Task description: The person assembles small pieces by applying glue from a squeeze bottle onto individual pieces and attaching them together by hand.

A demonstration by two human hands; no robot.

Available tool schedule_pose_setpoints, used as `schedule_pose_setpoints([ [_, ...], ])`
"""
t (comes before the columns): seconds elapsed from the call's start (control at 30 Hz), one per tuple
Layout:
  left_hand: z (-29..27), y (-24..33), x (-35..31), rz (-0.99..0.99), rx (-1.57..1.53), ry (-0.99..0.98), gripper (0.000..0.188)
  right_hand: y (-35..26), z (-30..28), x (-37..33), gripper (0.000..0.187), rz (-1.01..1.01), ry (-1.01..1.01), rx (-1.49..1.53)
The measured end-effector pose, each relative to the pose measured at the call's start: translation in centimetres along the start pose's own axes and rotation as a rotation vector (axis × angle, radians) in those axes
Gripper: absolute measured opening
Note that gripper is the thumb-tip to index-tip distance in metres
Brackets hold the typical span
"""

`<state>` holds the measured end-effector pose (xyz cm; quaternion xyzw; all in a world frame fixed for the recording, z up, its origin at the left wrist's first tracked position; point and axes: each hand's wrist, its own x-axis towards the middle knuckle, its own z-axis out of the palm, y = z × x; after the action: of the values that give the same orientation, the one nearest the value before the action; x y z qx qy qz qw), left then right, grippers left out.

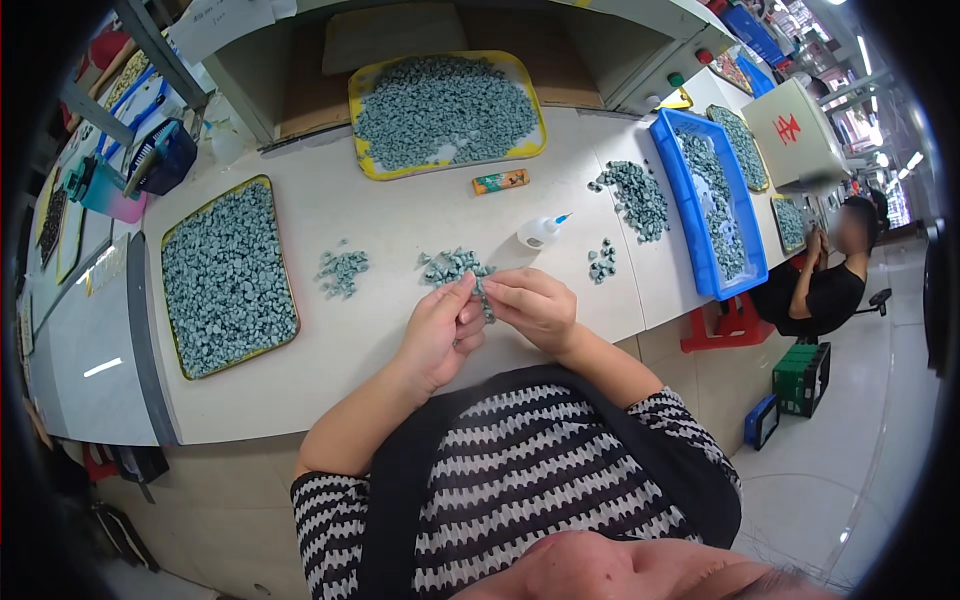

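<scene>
- Far left, the bench (pixel 330 200) bends away toward the rim; the trays and coloured bins there are squeezed by the lens and hard to read.
- A yellow-rimmed tray (pixel 282 262) lies flat on the left of the bench, filled level with small grey-green parts too small to tell apart.
- Just right of it, a loose little pile (pixel 342 270) of the same parts sits on the bare top.
- A second tray (pixel 447 108) stands further back, under a shelf that cuts off what is behind it; a bare yellow patch shows at its near edge.
- The left hand (pixel 440 330) is closed at the fingertips, thumb and fingers pinched on a part (pixel 486 305) held over the near edge of the bench; most of the part is hidden by the fingers.
- A small heap (pixel 452 265) lies just beyond the fingertips.
- The right hand (pixel 535 305) meets the left, its fingers curled onto the same part; how firmly it grips cannot be told.
- A glue bottle (pixel 540 231) lies on its side beyond the hands, blue tip pointing right.
- Further right, a larger heap (pixel 637 198), then a blue bin (pixel 703 255) partly filled.
- At the right rim, another person (pixel 830 280) sits, largely blurred.
</scene>
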<state>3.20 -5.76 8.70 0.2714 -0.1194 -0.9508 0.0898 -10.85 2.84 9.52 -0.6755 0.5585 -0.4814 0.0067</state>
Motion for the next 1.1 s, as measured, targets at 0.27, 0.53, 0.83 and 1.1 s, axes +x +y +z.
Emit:
schedule_pose_setpoints([
  [0.27,-0.9,0.6,-0.3,-0.025,0.018,-0.022,0.022,0.4,0.6,0.1,0.032,-0.1,-0.121,-0.029],
  [0.53,-1.9,0.5,-0.4,-0.012,0.008,-0.032,0.022,0.7,1.3,0.1,0.032,-0.185,-0.115,-0.037],
  [0.83,-1.8,-0.2,-1.0,0.224,0.155,0.02,0.024,-0.4,2.1,-0.2,0.03,-0.117,-0.074,-0.037],
  [1.1,-1.4,-0.4,-1.1,0.422,0.268,0.08,0.024,-1.2,3.0,-0.1,0.022,0.162,0.054,0.076],
])
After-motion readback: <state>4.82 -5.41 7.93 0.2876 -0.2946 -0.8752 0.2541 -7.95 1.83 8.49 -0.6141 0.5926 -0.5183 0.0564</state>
